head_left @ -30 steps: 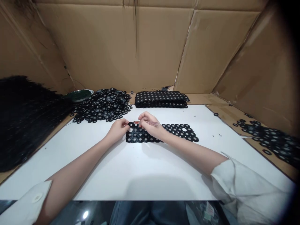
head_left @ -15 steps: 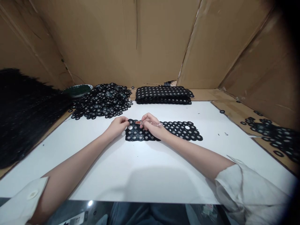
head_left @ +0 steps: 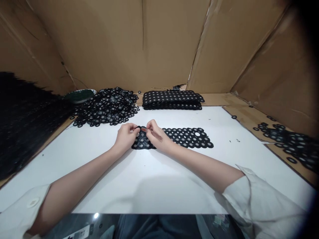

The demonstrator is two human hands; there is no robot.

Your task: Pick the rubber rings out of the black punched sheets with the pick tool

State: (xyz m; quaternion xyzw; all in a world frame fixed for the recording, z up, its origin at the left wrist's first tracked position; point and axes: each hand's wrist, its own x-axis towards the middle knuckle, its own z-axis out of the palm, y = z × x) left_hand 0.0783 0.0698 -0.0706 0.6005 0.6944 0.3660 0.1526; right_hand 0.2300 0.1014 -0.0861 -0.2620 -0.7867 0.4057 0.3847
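A flat mat of joined black rings [head_left: 191, 136] lies on the white board in front of me. My left hand [head_left: 126, 136] pinches the mat's upper left corner between thumb and fingertips. Close beside it, my right hand [head_left: 156, 135] is closed on a small tool with an orange-brown tip [head_left: 144, 129], which touches the mat's top edge near that corner. Part of the mat is hidden under my right hand. One ring opening near the mat's right end shows plain white.
A heap of loose black rings [head_left: 107, 108] and a green-filled dish [head_left: 81, 95] stand at the back left. Folded ring mats [head_left: 173, 98] lie behind my hands. Black strands [head_left: 27, 122] fill the left side. More rings [head_left: 296, 144] lie at the right. Cardboard walls [head_left: 124, 43] surround the board.
My right hand has moved slightly left, closer to my left hand, uncovering more of the mat's middle. The whole view has shifted a little.
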